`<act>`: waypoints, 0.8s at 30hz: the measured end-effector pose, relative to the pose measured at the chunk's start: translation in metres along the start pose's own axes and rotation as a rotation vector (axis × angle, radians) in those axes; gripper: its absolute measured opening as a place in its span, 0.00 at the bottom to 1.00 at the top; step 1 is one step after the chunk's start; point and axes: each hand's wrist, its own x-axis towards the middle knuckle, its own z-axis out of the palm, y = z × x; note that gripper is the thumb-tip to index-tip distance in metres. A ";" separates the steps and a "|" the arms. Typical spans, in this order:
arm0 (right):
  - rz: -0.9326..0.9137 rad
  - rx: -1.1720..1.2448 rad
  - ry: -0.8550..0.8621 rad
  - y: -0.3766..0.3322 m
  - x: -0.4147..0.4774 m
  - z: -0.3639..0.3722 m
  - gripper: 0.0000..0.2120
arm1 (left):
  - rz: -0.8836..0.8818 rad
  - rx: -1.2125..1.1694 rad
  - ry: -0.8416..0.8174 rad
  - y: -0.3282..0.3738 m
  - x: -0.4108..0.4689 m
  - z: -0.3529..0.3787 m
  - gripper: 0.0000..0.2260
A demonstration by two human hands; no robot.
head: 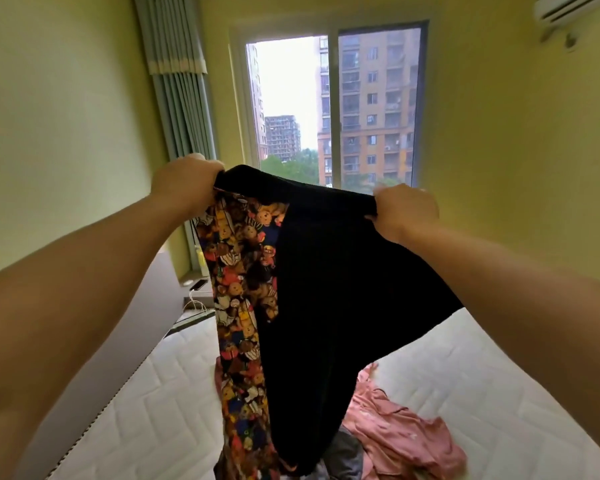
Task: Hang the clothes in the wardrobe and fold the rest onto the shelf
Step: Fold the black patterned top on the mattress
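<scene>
Black knit garment [333, 271] hangs stretched above the white quilted mattress [146, 410], with a teddy-bear print cloth [239, 306] dangling beside it. Left hand [184, 183] and right hand [406, 211] each have a grip closed on its top edge. Nothing looks hung or folded yet; crumpled pink clothing [406, 431] waits near the mattress's near edge.

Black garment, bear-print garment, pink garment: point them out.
black garment [343, 289], head view, middle of hanging cloth
bear-print garment [239, 271], head view, upper printed panel
pink garment [406, 434], head view, crumpled middle
</scene>
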 end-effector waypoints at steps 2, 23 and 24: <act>-0.013 0.035 0.040 -0.004 0.003 0.003 0.17 | -0.035 0.033 0.013 -0.007 0.000 0.000 0.14; -0.008 -0.116 0.030 0.011 0.014 0.032 0.16 | -0.259 -0.354 -0.092 -0.037 -0.006 0.052 0.12; -0.001 -0.130 0.024 0.010 0.013 0.032 0.16 | -0.256 -0.352 -0.094 -0.036 -0.007 0.054 0.11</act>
